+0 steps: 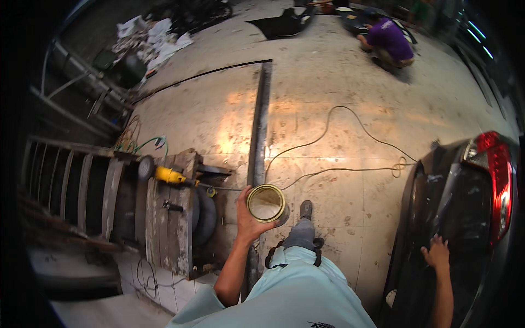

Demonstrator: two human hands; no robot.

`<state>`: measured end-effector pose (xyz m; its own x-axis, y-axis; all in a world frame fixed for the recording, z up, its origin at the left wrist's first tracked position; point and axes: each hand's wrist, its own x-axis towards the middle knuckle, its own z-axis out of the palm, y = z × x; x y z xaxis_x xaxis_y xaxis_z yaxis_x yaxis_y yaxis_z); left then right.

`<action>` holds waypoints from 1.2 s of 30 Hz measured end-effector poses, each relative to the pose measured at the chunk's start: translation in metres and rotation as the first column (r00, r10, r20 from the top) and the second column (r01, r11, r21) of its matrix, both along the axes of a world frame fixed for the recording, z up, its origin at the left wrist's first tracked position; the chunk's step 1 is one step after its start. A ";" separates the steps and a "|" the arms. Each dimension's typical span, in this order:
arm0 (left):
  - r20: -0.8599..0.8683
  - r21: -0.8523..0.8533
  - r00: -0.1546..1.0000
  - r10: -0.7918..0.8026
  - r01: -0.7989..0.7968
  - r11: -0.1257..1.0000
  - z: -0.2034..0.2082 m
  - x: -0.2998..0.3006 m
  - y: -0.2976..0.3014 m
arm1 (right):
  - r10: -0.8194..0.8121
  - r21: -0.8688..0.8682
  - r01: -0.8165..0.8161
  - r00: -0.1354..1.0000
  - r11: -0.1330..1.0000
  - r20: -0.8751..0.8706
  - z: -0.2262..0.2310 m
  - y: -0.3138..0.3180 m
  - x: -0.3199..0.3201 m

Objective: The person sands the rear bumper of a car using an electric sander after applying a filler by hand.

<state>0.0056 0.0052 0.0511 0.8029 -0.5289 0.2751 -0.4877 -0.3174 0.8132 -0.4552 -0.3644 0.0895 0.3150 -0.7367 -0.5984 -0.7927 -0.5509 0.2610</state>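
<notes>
I look down at a workshop floor [339, 126] of pale, stained concrete. My left hand [249, 218] is wrapped around the side of an open round tin can [267, 203], holding it upright just above my left knee; its rim is brassy and the inside looks pale, though I cannot tell what, if anything, it holds. My right hand [436, 252] lies flat with fingers spread against the dark rear body of a car [465, 202], grasping nothing. The car's red tail light [496, 180] shows at the far right. I wear light blue trousers [295, 290], and my grey shoe [305, 210] steps forward just beside the can. A long dark metal bar [260, 120] runs away from me across the floor, and a thin cable [333, 147] loops over the concrete to its right. To my left stands a rough wooden pallet [169, 213] with a yellow power tool [169, 175] resting on top and a dark tyre [206, 216] leaning against it. Far ahead, another person in a purple shirt [389, 39] crouches on the floor.
</notes>
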 end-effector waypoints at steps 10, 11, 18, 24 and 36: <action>-0.024 0.243 0.713 0.701 -0.676 0.696 -0.037 -0.016 0.167 | -0.223 0.342 0.078 0.885 0.936 0.409 -0.171 0.127 0.060; -0.015 0.299 0.609 0.793 -0.754 0.585 -0.045 -0.015 0.195 | -0.376 0.447 0.217 0.874 0.868 0.307 -0.134 0.152 0.093; 0.179 0.451 0.302 0.936 -0.871 0.194 -0.079 0.084 0.314 | -0.385 0.339 0.309 0.904 0.888 0.185 -0.206 0.152 0.069; 0.249 0.716 0.072 0.966 -0.685 -0.134 -0.166 0.165 0.438 | -0.988 0.979 0.136 0.050 0.151 0.145 -0.110 0.151 0.221; 0.385 0.672 -0.234 0.893 -0.591 -0.446 -0.278 0.235 0.547 | -0.982 0.878 -0.441 -0.085 0.188 0.167 0.011 0.222 0.388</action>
<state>0.2404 0.5522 -0.2266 0.3368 0.9329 0.1278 0.9295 -0.3510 0.1130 -0.0673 -0.1422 0.1001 0.8329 -0.4480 -0.3248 0.0773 0.6754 -0.7334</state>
